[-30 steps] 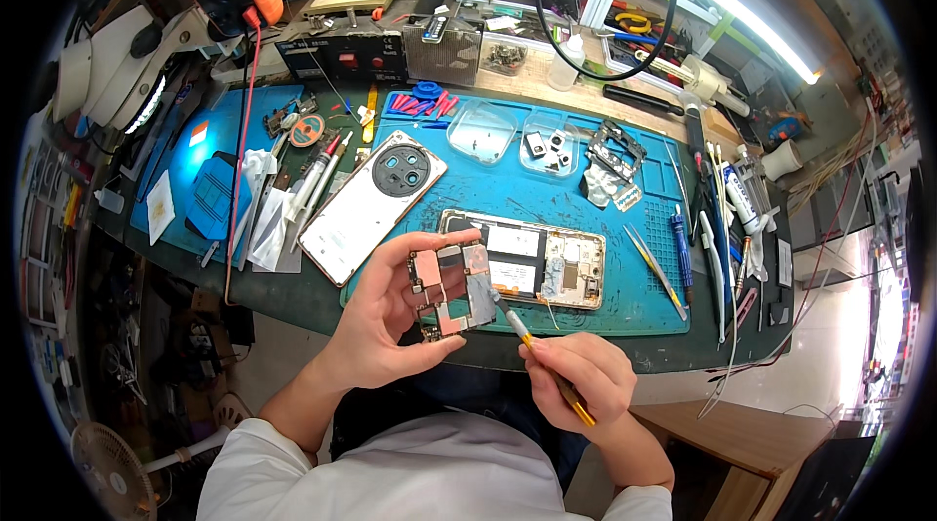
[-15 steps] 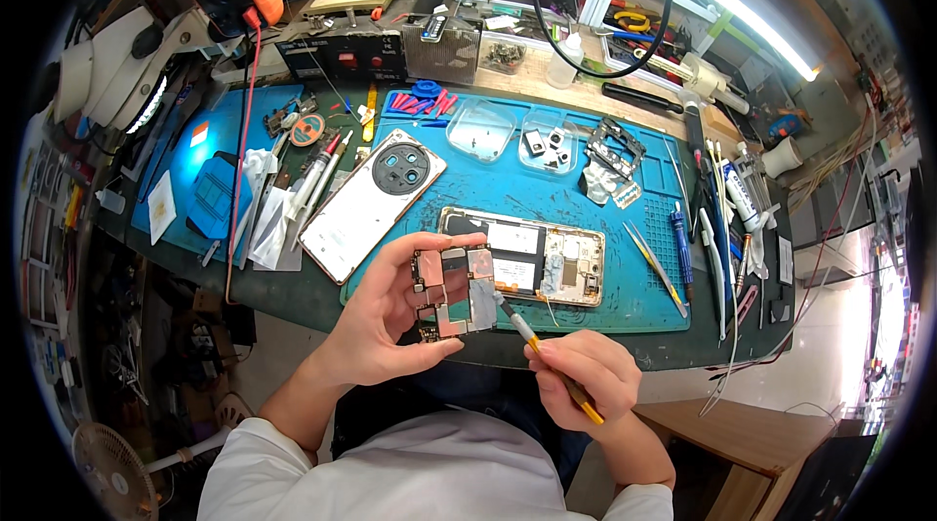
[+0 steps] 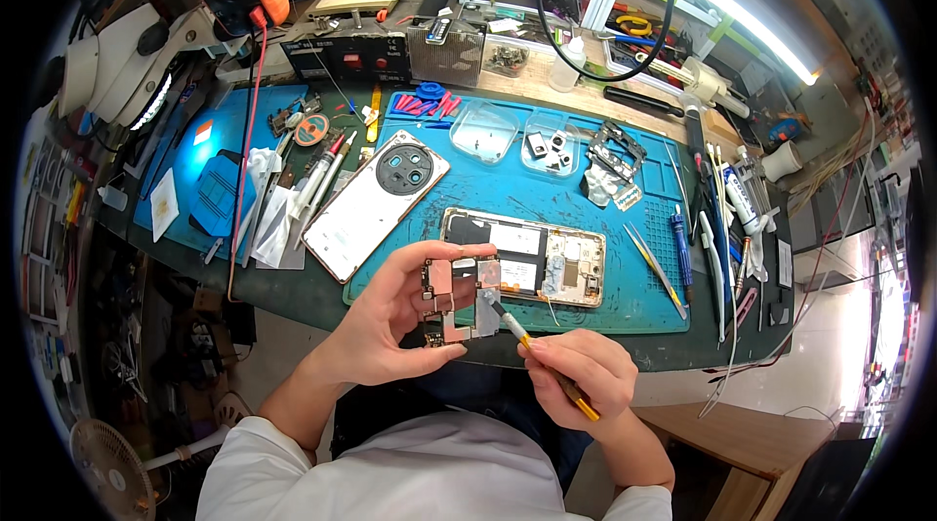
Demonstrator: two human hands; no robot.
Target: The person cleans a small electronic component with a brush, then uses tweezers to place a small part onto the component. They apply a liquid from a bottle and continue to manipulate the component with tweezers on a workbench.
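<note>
My left hand (image 3: 363, 331) grips a phone circuit board (image 3: 441, 283) by its edges, thumb below and fingers above and behind. Pink pads cover part of the board, and grey paste coats its right side. In my right hand (image 3: 589, 373), pinched like a pen, is a small brush (image 3: 512, 327) with a yellow handle and silver collar. Its dark tip touches the grey paste. Just beyond the board lies an opened phone body (image 3: 584, 277) with its battery showing and grey paste on its middle. A white phone back cover (image 3: 363, 214) with a round camera ring rests to the left.
On the blue mat (image 3: 439, 170) sit two clear plastic trays (image 3: 482, 133), a dark phone frame part (image 3: 614, 152) and tweezers (image 3: 656, 270). A blue screwdriver (image 3: 680, 248) and other tools line the right. A lamp-like white device (image 3: 122, 67) stands at the far left.
The board has shifted slightly right and down in my left hand. The brush tip has moved a little left and down across the grey paste.
</note>
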